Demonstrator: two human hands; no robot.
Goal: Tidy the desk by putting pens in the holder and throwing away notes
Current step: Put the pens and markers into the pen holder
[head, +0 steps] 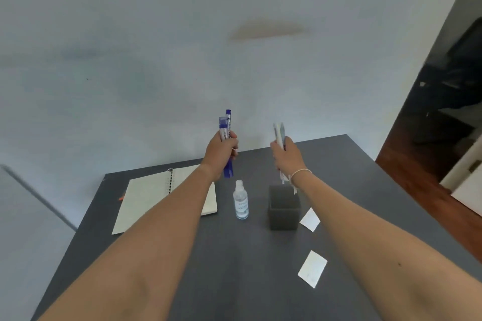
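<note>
Two blue markers [226,135] stand upright in the person's left hand [221,151], fingers wrapped closed around their middles, caps poking up above the fist and the lower ends showing below it. The left hand is raised above the far part of the desk [182,255], arm stretched forward over the open spiral notebook [154,195].

The right hand [286,156] is raised alongside it, a little apart, closed around a small bunch of pale pens [279,134]. How many there are I can't make out; they blur together. Their tops stick up past the fingers and their lower tips hang out under the wrist, just above the open mouth of the dark square holder [284,208]. A thin white bracelet [301,172] circles that wrist. Both forearms are extended, backs of the hands toward the wearer.

The holder stands on the grey desk, directly under the right hand. Just to its left stands a small clear spray bottle [241,202], upright. Two white paper notes lie flat on the desk: one note [309,219] just beside the holder's right side, the second note [312,268] nearer the person. Behind the desk is a pale wall [156,47].
</note>
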